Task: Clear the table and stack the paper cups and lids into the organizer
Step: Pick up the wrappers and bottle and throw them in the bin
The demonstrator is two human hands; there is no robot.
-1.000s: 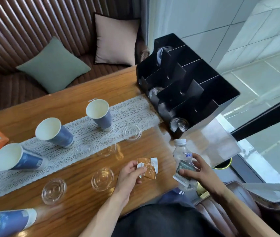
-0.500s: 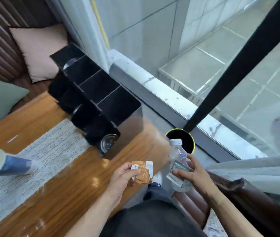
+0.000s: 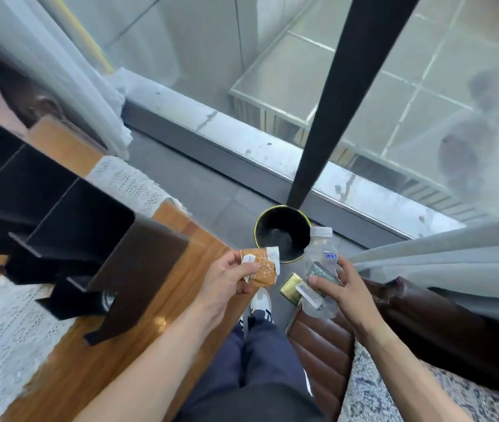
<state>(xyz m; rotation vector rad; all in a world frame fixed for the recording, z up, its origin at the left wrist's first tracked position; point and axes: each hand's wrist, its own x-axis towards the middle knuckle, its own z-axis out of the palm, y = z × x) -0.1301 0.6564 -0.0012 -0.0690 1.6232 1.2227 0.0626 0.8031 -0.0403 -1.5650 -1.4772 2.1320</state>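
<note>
Below, black bin [image 3: 281,236]; hands hold wrapper [image 3: 261,269], bottle [image 3: 321,254].

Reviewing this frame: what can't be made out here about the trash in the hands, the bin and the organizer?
Head view only:
- Organizer: cut by the left edge and motion-blurred; compartment contents hidden.
- Bin: dark interior, contents unreadable; the wrapper in the left hand covers its near rim.
- Bottle: lower part hidden by the right hand; label print too small.
- Cups and lids: out of frame.
</note>
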